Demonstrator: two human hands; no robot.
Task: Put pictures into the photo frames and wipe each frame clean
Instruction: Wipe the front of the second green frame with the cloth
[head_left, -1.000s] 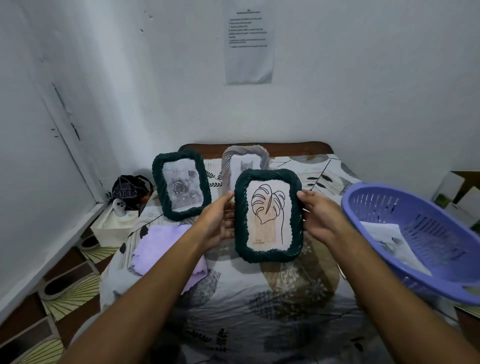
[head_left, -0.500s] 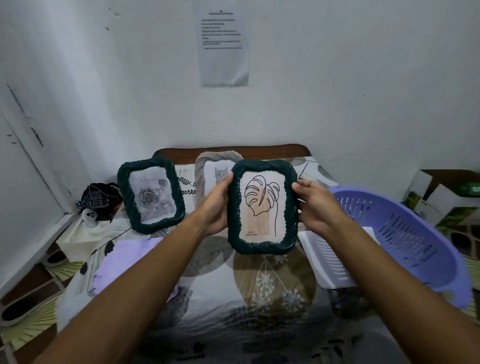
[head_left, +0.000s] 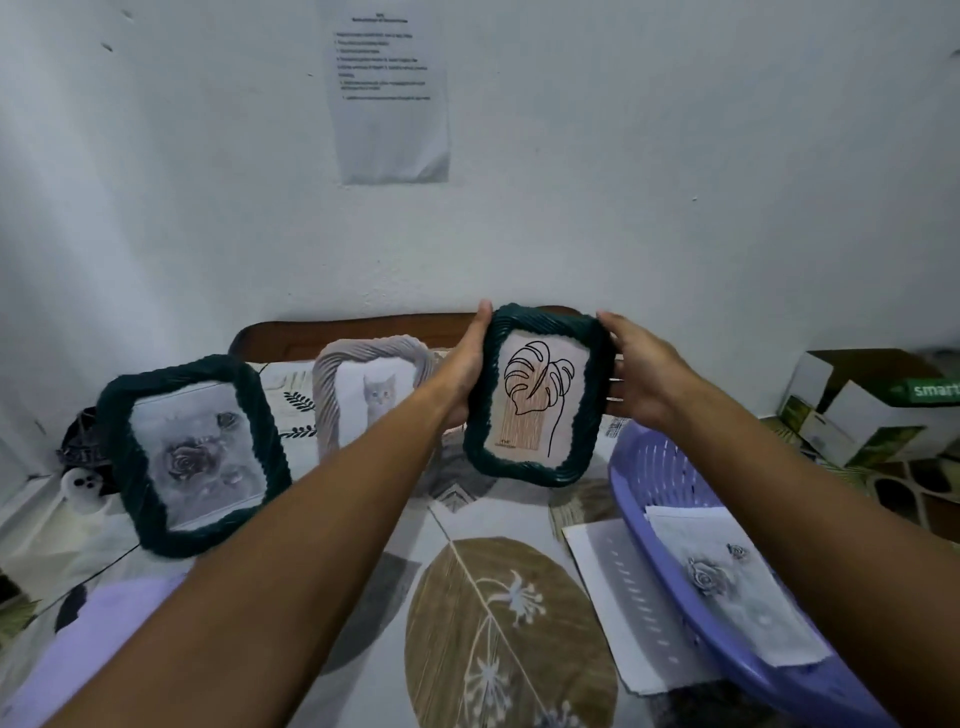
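- I see both hands gripping the leaf frame (head_left: 537, 395): left hand (head_left: 462, 374) curled on its left edge, right hand (head_left: 636, 371) on its right.
- Frame upright, above the bed (head_left: 363, 597), left of the basket (head_left: 675, 561).
- Cat frame (head_left: 371, 395) and rose frame (head_left: 192, 452) stand left of it.

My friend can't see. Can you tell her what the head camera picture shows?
Two hands, left hand and right hand, hold up a dark green frame with a leaf drawing by its sides, over a bed with a leaf-print sheet. On the bed stand a green rose-picture frame and a pale kitten-picture frame; a purple basket holding a rose print sits to the right.
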